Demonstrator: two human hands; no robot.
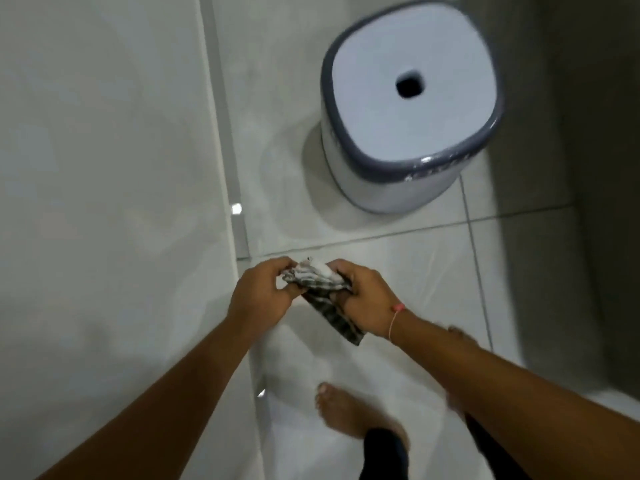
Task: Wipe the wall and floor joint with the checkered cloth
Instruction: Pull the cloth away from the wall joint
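Observation:
Both hands hold the checkered cloth [320,284], a bunched grey-and-white rag, above the floor. My left hand [261,294] pinches its left end, and my right hand [367,299] grips its right part, with a dark corner hanging down below the wrist. The wall and floor joint [230,174] runs as a grey strip from the top of the view down to just left of my hands, between the white wall [104,168] and the white floor tiles [398,271].
A white plastic stool [410,112] with a grey rim and a centre hole stands on the floor ahead to the right. My bare feet [346,417] are below the hands. A grey wall [571,133] closes off the right side.

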